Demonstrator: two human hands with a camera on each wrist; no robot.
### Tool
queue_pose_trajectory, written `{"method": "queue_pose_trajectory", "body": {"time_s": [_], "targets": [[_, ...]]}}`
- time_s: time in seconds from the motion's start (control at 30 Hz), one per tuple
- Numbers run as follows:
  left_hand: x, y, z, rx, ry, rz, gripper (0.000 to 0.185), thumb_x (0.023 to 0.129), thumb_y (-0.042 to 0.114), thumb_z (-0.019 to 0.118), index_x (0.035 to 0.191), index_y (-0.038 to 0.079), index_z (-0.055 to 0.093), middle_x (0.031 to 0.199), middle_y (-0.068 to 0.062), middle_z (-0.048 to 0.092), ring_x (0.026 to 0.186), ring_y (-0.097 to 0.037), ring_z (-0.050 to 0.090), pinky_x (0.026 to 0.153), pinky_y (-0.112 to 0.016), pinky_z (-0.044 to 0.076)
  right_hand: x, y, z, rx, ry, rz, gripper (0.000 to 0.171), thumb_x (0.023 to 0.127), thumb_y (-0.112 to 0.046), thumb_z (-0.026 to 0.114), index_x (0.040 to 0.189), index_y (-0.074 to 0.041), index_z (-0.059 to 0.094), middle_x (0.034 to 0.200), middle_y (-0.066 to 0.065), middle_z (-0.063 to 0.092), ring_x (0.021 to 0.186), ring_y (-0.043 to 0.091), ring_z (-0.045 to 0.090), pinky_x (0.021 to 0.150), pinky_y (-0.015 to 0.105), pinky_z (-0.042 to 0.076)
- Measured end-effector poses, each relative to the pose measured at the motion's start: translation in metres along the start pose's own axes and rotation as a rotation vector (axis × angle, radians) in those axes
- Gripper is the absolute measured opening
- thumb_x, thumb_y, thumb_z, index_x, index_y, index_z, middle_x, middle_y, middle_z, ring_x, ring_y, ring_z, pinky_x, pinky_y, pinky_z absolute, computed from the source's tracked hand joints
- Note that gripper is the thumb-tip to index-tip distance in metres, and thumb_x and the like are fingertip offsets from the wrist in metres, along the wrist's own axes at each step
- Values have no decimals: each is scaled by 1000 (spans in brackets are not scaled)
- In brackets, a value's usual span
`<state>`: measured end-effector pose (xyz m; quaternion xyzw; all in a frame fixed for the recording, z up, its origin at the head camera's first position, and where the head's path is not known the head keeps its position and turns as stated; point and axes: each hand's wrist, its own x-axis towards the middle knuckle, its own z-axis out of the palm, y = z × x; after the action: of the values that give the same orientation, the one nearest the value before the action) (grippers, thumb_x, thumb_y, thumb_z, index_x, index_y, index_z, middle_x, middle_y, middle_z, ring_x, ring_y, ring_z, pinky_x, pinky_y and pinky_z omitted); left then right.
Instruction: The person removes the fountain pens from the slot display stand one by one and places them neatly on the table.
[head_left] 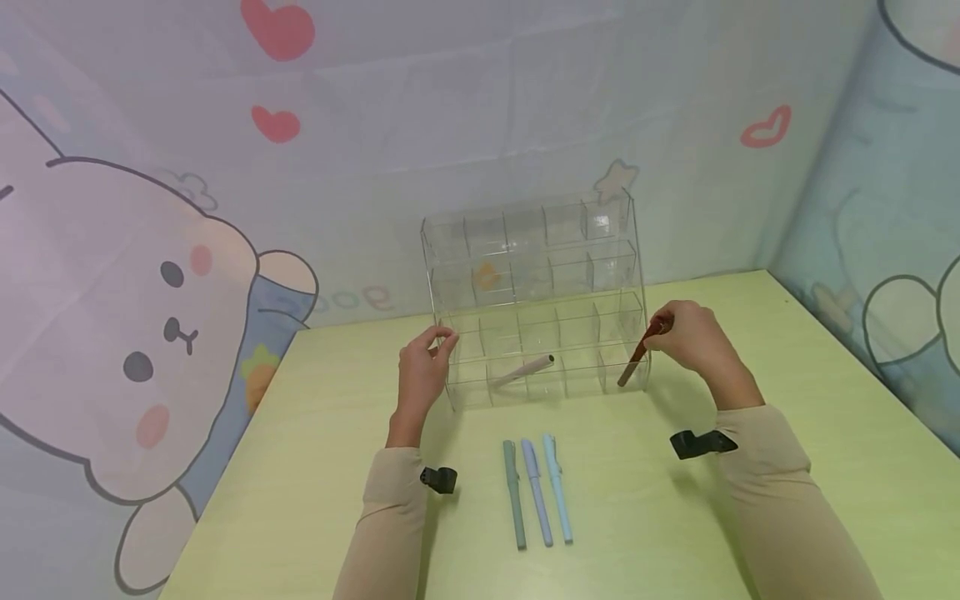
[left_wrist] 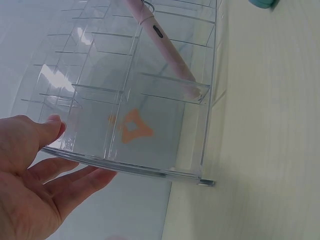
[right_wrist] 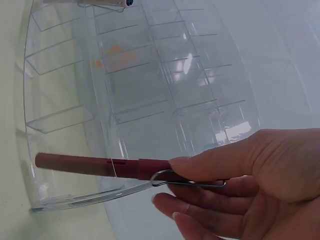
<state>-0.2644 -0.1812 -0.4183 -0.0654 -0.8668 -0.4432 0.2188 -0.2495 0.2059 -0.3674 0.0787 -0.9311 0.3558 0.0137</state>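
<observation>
A clear tiered rack (head_left: 540,317) with rows of compartments stands upright on the table. My left hand (head_left: 424,375) grips its left side panel, thumb inside and fingers behind the edge (left_wrist: 80,190). Between thumb and fingers, my right hand (head_left: 692,337) pinches a dark red pen (right_wrist: 125,168) by its clip end. The pen slants down, its other end within the lowest row's right-end compartment. A pale pink pen (head_left: 525,369) leans slantwise in the lowest row, left of centre. In the left wrist view that pink pen (left_wrist: 167,47) shows its clip and a dark slot.
In front of the rack lie a green pen (head_left: 514,496), a lavender pen (head_left: 537,492) and a light blue pen (head_left: 557,490), side by side on the yellow-green table (head_left: 315,467). Behind the rack hangs a printed cloth (head_left: 480,100). Dark wrist cameras (head_left: 701,444) sit on both sleeves.
</observation>
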Motion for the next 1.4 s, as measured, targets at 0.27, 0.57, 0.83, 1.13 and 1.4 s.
{"method": "queue_pose_trajectory", "body": {"time_s": [0.27, 0.57, 0.83, 1.13, 1.4], "targets": [[-1, -1, 1, 3, 1, 4, 18, 99, 25, 65, 104, 8, 72, 126, -17, 66, 104, -41, 67, 90, -51, 54, 0, -3, 0, 138, 125, 24, 47, 90, -14, 73, 126, 10, 54, 110, 29, 65, 101, 42, 62, 85, 53, 50], [-1, 0, 1, 1, -1, -7, 15, 99, 21, 66, 104, 9, 73, 127, -17, 66, 105, -42, 67, 90, -51, 54, -5, -9, -4, 346, 293, 28, 44, 88, -18, 78, 122, 4, 60, 108, 14, 66, 87, 7, 64, 79, 27, 51], [1, 2, 0, -2, 6, 14, 17, 99, 21, 66, 104, 7, 72, 125, -19, 67, 107, -41, 67, 91, -51, 54, -10, -20, -11, 511, 429, -19, 41, 88, -14, 78, 122, 1, 59, 96, -6, 65, 84, -1, 64, 77, 17, 50], [0, 2, -1, -1, 2, 15, 17, 99, 22, 66, 105, 7, 72, 124, -18, 67, 104, -42, 68, 90, -51, 55, -16, -31, -11, 561, 533, -142, 39, 89, -10, 76, 125, -4, 62, 93, -11, 66, 87, 3, 65, 76, 17, 50], [0, 0, 1, 7, -2, -3, 18, 99, 24, 66, 105, 8, 73, 126, -17, 66, 104, -41, 68, 90, -50, 55, -21, -41, -11, 798, 496, -343, 36, 88, 7, 71, 122, -1, 64, 95, 3, 66, 84, 12, 68, 67, 28, 59]]}}
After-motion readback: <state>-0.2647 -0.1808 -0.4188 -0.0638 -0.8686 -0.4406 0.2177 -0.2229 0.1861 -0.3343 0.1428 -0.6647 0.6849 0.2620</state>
